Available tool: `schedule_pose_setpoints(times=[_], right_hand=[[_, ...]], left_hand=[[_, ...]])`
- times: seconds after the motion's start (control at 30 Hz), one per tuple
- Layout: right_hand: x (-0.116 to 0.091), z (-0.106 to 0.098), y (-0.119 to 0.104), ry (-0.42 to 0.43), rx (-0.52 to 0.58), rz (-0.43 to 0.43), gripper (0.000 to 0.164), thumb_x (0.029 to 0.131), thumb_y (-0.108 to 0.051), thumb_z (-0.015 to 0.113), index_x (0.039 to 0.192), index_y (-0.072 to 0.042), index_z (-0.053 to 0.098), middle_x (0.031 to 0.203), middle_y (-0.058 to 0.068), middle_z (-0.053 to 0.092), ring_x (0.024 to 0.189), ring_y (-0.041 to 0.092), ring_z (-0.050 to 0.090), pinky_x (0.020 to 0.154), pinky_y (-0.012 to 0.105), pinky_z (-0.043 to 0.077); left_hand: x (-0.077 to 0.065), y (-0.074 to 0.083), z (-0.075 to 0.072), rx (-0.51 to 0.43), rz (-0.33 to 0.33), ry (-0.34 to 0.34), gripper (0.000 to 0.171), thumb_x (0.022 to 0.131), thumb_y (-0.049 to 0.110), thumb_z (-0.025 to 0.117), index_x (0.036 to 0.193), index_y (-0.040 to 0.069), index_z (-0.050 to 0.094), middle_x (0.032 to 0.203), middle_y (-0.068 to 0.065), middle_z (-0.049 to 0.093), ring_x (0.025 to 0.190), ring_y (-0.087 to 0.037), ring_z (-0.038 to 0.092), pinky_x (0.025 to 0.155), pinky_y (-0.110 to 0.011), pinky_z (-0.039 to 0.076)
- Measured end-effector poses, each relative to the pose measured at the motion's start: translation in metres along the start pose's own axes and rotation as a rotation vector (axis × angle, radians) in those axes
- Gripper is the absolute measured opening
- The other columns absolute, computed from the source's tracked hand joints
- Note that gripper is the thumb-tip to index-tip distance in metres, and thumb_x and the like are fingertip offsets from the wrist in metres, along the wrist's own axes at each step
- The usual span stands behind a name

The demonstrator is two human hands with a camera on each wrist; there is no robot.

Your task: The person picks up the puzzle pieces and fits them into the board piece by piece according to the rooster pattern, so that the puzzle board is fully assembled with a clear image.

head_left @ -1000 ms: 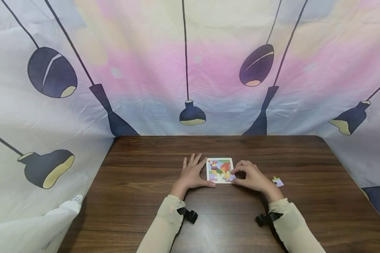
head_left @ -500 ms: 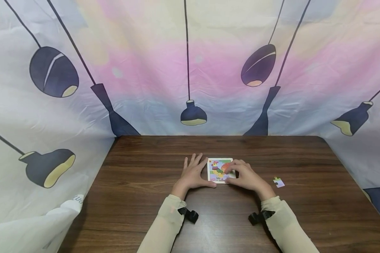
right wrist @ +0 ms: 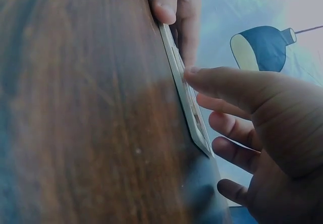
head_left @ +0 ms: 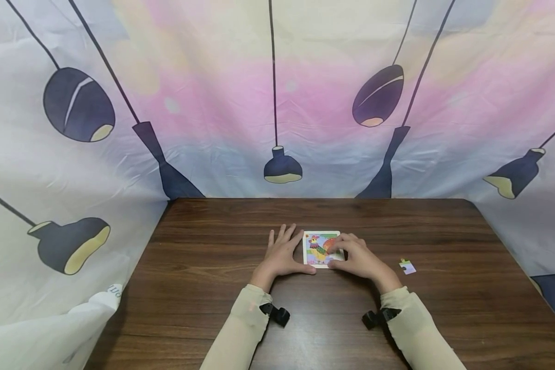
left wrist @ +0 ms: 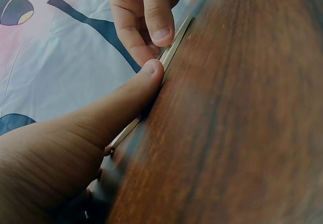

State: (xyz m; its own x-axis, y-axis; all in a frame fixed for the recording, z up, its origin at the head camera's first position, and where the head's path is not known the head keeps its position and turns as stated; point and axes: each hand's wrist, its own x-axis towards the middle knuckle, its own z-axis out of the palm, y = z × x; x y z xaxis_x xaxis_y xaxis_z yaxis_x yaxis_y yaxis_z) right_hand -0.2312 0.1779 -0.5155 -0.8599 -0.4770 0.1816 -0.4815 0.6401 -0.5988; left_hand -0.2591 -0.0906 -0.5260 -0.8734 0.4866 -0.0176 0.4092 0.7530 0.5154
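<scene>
A small square jigsaw puzzle board [head_left: 321, 233] with a white border and a rooster picture lies flat on the table. My left hand [head_left: 281, 257] steadies it, fingers spread by its left side and thumb along the front edge. Over the lower right of the picture, my right hand [head_left: 363, 262] pinches a puzzle piece [head_left: 331, 258] between thumb and index finger, low at the board's surface; the fingers mostly hide it. In the right wrist view the thumb tip meets the board's edge, with the other fingers curved loosely behind. Gaps show along the board's side [right wrist: 196, 114] there.
One loose puzzle piece [head_left: 407, 266], lilac with a yellow-green end, lies on the dark wood table [head_left: 444, 308] right of my right hand. A cloth backdrop [head_left: 203, 103] printed with lamps hangs behind the table's far edge. Each wrist carries a black camera [head_left: 281, 316].
My right hand has moved left from the board's right edge to over its lower right part, carrying the piece inward. The left hand keeps its place. Little differs over the last half second.
</scene>
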Motion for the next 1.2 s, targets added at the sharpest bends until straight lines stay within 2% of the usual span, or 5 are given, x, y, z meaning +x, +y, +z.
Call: schedule_pose_setpoints(times=[0.37,0.57,0.77,0.93,1.2], right_hand=[[-0.011,-0.014,0.007,0.068,0.032,0.025,0.033,0.088,-0.026,0.089,0.118,-0.016,0.08,0.107,0.001,0.064,0.104,0.022,0.055,0.091,0.052,0.04],[-0.005,-0.011,-0.004,-0.041,-0.015,-0.042,0.038,0.089,-0.038,0.087,0.122,-0.021,0.08,0.118,-0.001,0.065,0.11,0.023,0.054,0.092,0.05,0.037],[-0.001,-0.006,-0.013,-0.131,-0.084,-0.054,0.035,0.089,-0.05,0.084,0.116,-0.028,0.082,0.115,-0.005,0.061,0.104,0.018,0.047,0.084,0.042,0.032],[-0.008,-0.012,-0.006,-0.06,-0.055,-0.053,0.035,0.088,-0.043,0.087,0.118,-0.025,0.082,0.124,0.0,0.063,0.114,0.022,0.05,0.092,0.048,0.036],[-0.039,-0.039,0.026,0.091,0.025,-0.019,0.037,0.086,-0.025,0.091,0.12,-0.014,0.081,0.115,0.001,0.062,0.106,0.024,0.056,0.086,0.047,0.05]], left_hand=[[0.001,-0.001,0.0,0.005,0.001,-0.002,0.119,0.075,0.068,0.087,0.168,0.017,0.032,0.176,-0.012,0.016,0.163,-0.037,0.001,0.127,-0.062,-0.006],[-0.001,-0.001,-0.003,0.011,0.003,-0.001,0.119,0.076,0.067,0.087,0.168,0.015,0.032,0.175,-0.014,0.017,0.162,-0.038,0.002,0.127,-0.063,-0.006],[-0.001,-0.001,-0.002,0.02,-0.003,-0.011,0.119,0.076,0.068,0.087,0.168,0.015,0.032,0.175,-0.013,0.017,0.162,-0.038,0.001,0.127,-0.063,-0.006],[0.0,0.0,-0.002,0.014,-0.003,-0.008,0.12,0.075,0.068,0.087,0.168,0.016,0.032,0.176,-0.013,0.016,0.163,-0.037,0.002,0.127,-0.062,-0.006],[0.0,-0.002,0.0,0.011,0.001,0.003,0.12,0.074,0.068,0.088,0.168,0.018,0.032,0.176,-0.011,0.016,0.163,-0.036,0.001,0.128,-0.061,-0.007]])
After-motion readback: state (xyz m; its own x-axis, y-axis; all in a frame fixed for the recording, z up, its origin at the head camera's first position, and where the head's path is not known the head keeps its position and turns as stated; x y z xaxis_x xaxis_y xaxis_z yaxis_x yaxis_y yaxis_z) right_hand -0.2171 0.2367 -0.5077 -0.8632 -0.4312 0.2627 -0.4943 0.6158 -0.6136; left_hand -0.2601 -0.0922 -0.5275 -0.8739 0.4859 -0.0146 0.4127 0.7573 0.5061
